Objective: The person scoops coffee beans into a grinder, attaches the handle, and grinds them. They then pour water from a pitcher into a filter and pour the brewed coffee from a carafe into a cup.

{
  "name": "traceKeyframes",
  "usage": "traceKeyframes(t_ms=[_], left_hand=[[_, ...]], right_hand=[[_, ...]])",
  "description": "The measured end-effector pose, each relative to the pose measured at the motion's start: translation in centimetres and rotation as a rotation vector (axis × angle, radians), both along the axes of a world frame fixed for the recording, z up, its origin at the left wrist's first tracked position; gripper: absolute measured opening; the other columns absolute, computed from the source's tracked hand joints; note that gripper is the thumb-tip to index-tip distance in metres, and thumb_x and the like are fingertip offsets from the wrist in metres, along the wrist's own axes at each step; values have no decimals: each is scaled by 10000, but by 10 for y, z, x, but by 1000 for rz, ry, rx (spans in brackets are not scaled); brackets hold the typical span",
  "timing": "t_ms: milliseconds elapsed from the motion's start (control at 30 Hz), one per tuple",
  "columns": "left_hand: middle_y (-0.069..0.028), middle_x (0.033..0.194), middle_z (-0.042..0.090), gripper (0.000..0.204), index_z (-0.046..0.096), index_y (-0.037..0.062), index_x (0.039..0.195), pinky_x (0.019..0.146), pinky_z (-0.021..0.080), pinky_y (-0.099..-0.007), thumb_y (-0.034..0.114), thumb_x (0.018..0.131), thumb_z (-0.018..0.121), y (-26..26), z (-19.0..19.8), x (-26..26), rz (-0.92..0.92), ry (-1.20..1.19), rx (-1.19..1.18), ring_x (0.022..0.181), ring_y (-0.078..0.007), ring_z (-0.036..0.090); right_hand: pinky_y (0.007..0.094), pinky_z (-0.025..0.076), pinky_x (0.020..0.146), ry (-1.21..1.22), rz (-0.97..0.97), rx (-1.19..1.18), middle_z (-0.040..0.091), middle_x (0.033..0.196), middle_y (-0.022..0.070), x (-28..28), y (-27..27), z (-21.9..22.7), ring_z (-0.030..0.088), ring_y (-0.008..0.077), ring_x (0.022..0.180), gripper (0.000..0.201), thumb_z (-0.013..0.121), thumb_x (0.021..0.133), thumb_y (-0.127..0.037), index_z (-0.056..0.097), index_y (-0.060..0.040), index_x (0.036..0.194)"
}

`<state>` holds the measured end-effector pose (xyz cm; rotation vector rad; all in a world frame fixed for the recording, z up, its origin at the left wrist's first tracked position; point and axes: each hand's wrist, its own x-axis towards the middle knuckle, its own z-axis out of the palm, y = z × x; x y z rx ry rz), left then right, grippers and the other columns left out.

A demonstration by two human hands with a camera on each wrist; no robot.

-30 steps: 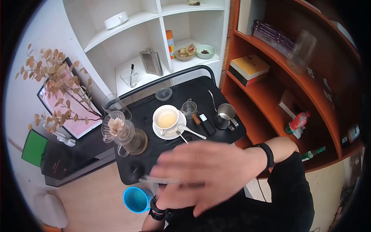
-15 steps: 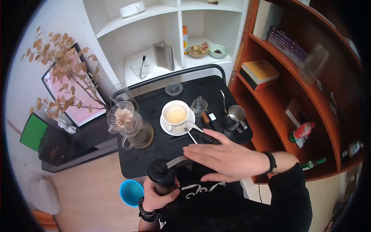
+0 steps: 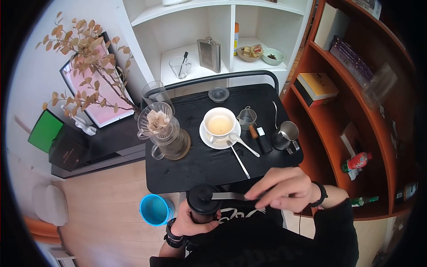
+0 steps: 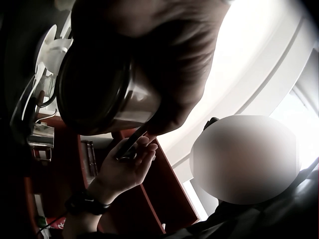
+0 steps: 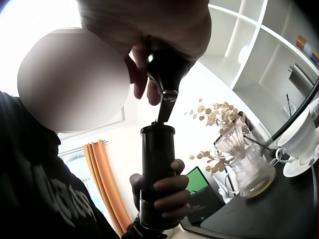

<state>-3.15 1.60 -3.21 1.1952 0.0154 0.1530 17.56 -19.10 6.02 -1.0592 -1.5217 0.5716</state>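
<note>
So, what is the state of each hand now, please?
Left hand: closed, holding the black grinder.
Right hand: closed, holding the grinder's crank knob.

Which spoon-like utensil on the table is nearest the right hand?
The thin grey-tipped stick: its white end comes closest to the right hand. The broader white spoon and the slim metal utensil by the jug lie farther off.

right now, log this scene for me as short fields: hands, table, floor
left hand: wrapped around hand grinder, held upright
right hand: holding knob of grinder's crank
table: white cup with pale liquid on saucer, filter-lined dripper on glass carafe, metal pitcher
floor: blue bucket
</note>
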Motion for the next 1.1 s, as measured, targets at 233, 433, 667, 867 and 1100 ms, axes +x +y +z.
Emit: traceKeyframes(t_ms=[233,433,667,867,1100], left_hand=[[-174,1032,701,584,622,32,1184,796,561,-369,183,651,808,-20,8,19,254,143,979,916,-328,701],[-158,1055,705,598,617,56,1223,800,567,-369,243,683,794,-24,4,23,-246,-232,921,920,-338,692],[-151,991,690,589,586,6,1205,792,548,-340,146,679,812,7,0,-5,283,-113,731,902,-312,707],[-164,1044,663,674,571,24,1214,764,538,-425,221,628,840,-13,3,26,194,-80,1119,908,-367,651],[-183,1069,673,622,581,14,1215,782,557,-390,199,665,805,3,39,6,132,-79,700,921,-365,680]], right_hand=[[438,368,1139,-547,305,320,470,1429,272,-67,20,-3,446,390,1367,335,545,977,-169,580,91,1186],[383,519,730,-877,68,-401,626,1149,124,-46,65,57,648,264,985,214,600,893,-181,606,-20,1033],[436,383,410,-862,-668,-380,476,505,135,-4,31,-19,519,335,433,186,553,911,-141,500,-56,755],[307,337,395,-954,116,223,482,566,-2,-64,23,6,490,150,442,207,675,737,-325,538,-171,715],[392,449,465,-1045,-674,-464,585,614,132,8,38,19,590,321,501,66,597,834,-87,582,-25,851]])
